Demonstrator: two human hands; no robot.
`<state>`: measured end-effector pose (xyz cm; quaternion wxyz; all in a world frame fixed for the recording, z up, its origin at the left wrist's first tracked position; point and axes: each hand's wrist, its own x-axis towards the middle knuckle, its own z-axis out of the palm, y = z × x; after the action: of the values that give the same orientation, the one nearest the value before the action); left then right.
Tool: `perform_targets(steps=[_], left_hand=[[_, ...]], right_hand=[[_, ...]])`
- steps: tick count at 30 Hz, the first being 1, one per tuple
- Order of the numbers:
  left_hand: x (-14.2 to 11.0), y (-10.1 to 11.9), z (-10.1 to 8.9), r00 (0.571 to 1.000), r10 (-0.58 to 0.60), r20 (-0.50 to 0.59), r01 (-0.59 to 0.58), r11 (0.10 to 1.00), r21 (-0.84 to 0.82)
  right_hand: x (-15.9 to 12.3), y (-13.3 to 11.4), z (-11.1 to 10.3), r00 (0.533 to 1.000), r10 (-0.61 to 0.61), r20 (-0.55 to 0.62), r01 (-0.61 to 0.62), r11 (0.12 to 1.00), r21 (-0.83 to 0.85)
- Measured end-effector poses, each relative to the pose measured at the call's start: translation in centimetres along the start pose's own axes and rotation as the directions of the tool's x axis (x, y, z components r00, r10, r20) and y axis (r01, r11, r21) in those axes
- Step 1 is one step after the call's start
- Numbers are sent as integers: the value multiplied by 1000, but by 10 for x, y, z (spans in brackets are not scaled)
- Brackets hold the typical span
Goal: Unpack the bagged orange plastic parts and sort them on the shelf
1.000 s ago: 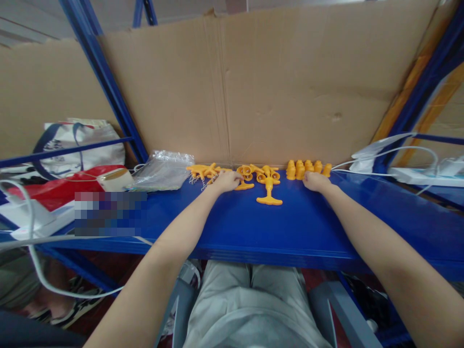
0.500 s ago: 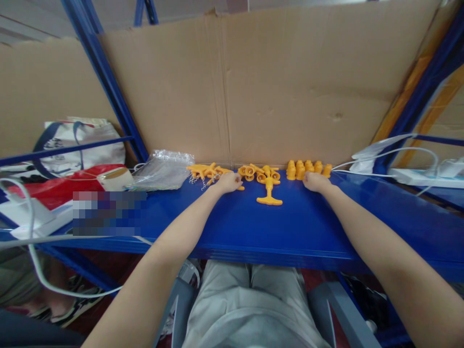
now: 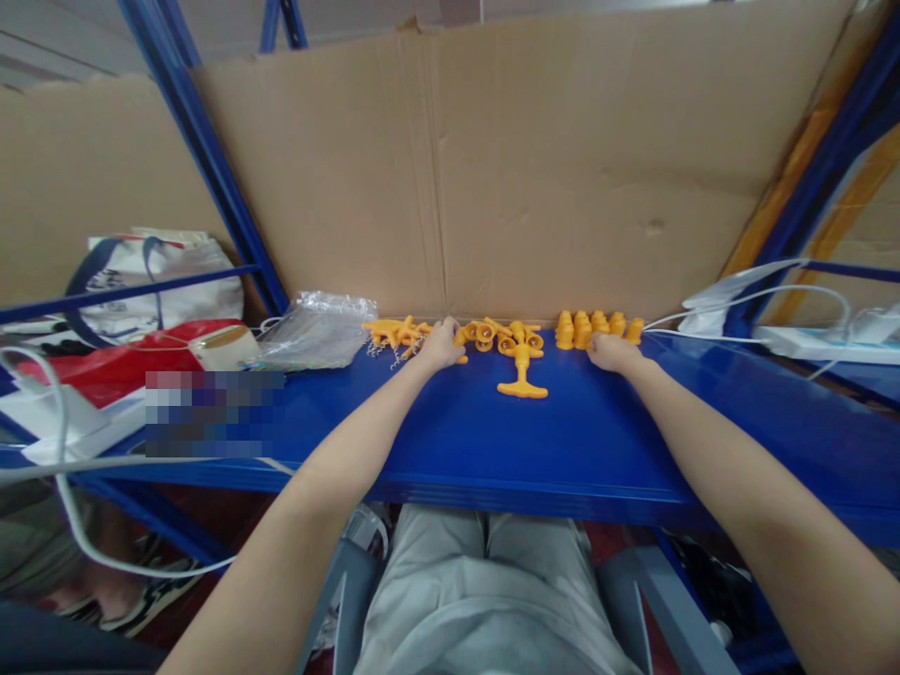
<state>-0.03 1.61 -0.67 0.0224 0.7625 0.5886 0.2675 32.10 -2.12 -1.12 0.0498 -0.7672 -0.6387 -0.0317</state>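
Note:
My left hand (image 3: 441, 346) is at the back of the blue table, its fingers bent over orange plastic parts. Left of it lies a pile of orange pieces (image 3: 394, 330) with small metal chains. Just to its right are orange cup-like pieces (image 3: 484, 335) lying on their sides. An orange T-handled piece (image 3: 522, 373) lies in the middle, its crossbar toward me. My right hand (image 3: 610, 353) rests closed in front of a group of upright orange caps (image 3: 582, 330). Whatever either hand holds is hidden by the fingers.
Clear plastic bags (image 3: 316, 330) lie at the left back, beside a tape roll (image 3: 223, 348) and a red bag (image 3: 141, 354). A cardboard sheet (image 3: 534, 169) stands behind the table (image 3: 492, 450). White cables and a power strip (image 3: 830, 347) are at the right.
My left hand has shifted slightly left and back, its fingers now reaching further toward the cardboard. My right hand and the T-handled piece have stayed in place.

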Motion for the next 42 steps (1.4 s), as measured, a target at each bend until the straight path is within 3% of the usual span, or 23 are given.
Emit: perform_targets(steps=[6,9,12,14,17,19,20,22,28,34,37,42], left_hand=[[4,0,-7,966,9,-258,-18,999,-33],[3,2,-11,934,150,-323,-154,988,12],[-1,7,-10,883,356,-306,-339,935,107],[-4,11,-8,845,469,-257,-439,882,168],[-10,17,-6,772,610,-182,-568,789,235],[-13,21,-4,716,683,-147,-639,725,258],[-14,23,-4,692,709,-135,-665,699,264],[-16,26,-3,658,742,-128,-698,664,267],[-16,29,-2,599,791,-127,-753,610,248],[-16,31,-3,598,798,-72,-768,596,233],[-15,31,-2,616,786,-55,-765,613,197],[-13,33,2,701,710,-74,-699,704,125]], right_hand=[[-7,-7,-11,999,10,-49,-9,1000,17],[-12,-17,-19,990,15,-143,-16,1000,-4],[-16,-31,-24,960,-55,-275,61,998,13],[-20,-41,-24,895,-184,-406,213,977,29],[-26,-56,-22,694,-425,-581,495,868,-44],[-31,-64,-20,568,-547,-615,618,777,-120],[-33,-68,-19,528,-590,-611,657,740,-147],[-35,-74,-17,492,-647,-583,701,691,-175],[-35,-81,-10,509,-703,-497,728,659,-187],[-36,-83,-11,521,-718,-462,719,661,-215],[-38,-84,-13,516,-721,-463,709,663,-241],[-41,-86,-17,501,-714,-489,667,679,-308]])
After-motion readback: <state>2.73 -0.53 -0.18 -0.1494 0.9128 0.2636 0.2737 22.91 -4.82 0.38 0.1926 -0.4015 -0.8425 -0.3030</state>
